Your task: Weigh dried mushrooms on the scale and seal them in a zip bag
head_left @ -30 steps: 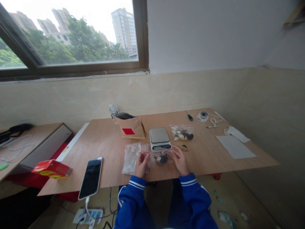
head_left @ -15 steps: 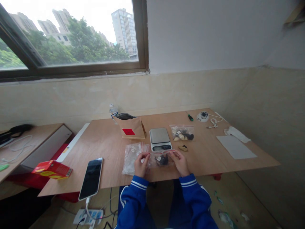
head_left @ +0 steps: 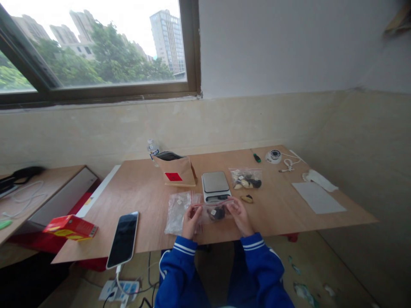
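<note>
Between my two hands is a clear zip bag (head_left: 209, 216) with a dark lump and a small white label inside. My left hand (head_left: 192, 220) pinches the bag's top left corner. At the other end, the fingers of my right hand (head_left: 239, 216) are closed on its top right part. Just beyond the bag stands a kitchen scale (head_left: 215, 183) with a bare metal plate. Empty-looking clear plastic bags (head_left: 176, 214) lie left of my left hand. A small brownish piece (head_left: 247, 199) rests on the table, right of the scale.
Behind that piece lies a zip bag of pale and dark pieces (head_left: 245, 179). A brown paper pouch (head_left: 176, 169) stands open by a bottle (head_left: 152, 147). Around the table are a phone (head_left: 123, 239), a red box (head_left: 71, 227), a screwdriver (head_left: 256, 158), a white camera (head_left: 274, 156) and paper (head_left: 317, 198).
My right hand has shifted slightly up and left along the bag's top edge, near the scale's display. The bag stays held between both hands.
</note>
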The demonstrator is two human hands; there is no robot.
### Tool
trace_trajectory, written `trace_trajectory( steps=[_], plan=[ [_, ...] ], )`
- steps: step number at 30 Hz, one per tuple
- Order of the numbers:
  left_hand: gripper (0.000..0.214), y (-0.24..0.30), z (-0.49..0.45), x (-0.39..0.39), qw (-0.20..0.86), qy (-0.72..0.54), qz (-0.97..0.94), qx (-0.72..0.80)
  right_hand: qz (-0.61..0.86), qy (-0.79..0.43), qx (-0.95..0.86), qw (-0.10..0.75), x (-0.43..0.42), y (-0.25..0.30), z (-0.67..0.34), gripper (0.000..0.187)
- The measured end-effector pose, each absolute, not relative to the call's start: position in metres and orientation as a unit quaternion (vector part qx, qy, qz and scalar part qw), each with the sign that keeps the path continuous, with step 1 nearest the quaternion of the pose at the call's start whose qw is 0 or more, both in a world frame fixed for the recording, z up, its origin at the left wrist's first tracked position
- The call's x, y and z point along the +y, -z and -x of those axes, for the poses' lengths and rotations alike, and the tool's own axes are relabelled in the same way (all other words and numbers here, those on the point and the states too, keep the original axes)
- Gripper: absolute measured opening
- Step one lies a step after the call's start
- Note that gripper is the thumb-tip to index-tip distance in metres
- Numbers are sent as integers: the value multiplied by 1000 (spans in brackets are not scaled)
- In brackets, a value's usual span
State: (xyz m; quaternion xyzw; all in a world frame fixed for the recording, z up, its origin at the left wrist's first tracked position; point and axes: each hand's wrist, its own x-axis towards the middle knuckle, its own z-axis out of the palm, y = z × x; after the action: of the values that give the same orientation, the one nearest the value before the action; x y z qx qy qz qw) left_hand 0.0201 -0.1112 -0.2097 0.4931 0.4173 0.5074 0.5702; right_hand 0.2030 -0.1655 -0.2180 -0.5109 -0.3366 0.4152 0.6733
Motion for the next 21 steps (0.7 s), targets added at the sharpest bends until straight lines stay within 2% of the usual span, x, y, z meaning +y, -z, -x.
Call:
trace_trajectory(
  steps=[2,5,21],
  plan=[
    [32,209,-23,-114,584,-498,-494,408,497,-446,-337,664,-165,218,-202,53],
    [29,210,-25,-115,574,-487,-513,413,500,-464,-340,647,-167,218,-201,43],
    [20,206,-15,-113,460,-473,-611,437,556,-376,-384,634,-172,211,-211,30]
  ],
)
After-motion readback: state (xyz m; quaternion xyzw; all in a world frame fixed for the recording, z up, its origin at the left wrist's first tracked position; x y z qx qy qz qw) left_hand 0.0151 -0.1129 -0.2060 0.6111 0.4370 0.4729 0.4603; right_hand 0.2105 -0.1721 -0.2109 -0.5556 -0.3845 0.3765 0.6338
